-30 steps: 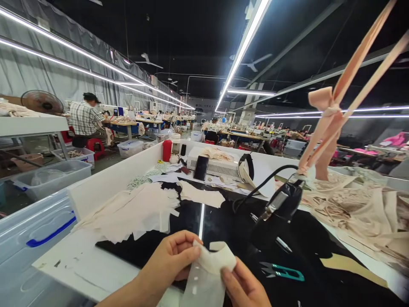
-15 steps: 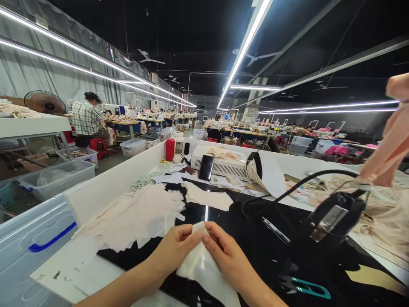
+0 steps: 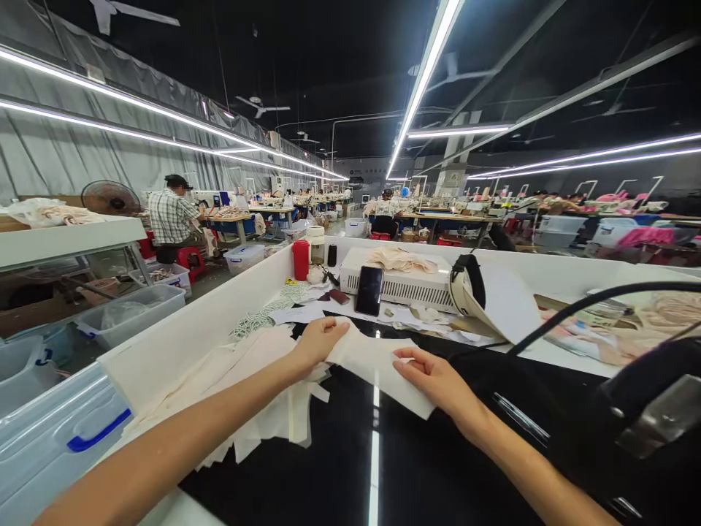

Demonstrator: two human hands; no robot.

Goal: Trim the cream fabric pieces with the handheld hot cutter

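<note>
Pinching the thin, pale cloth (image 3: 364,356) by one end, the left hand (image 3: 318,342) holds it over the smooth, shiny black board (image 3: 339,456). The right hand (image 3: 438,381) curls at it; I cannot tell if it pinches.

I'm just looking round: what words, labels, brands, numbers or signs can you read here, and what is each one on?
No text can be read with certainty.
Far wall lettering: pale marks in a row, too small and blurred to read.
Pillar: possibly a notice, too small to tell.
Phone: dark screen, no readable writing.
Pale piece: no writing visible.
</note>
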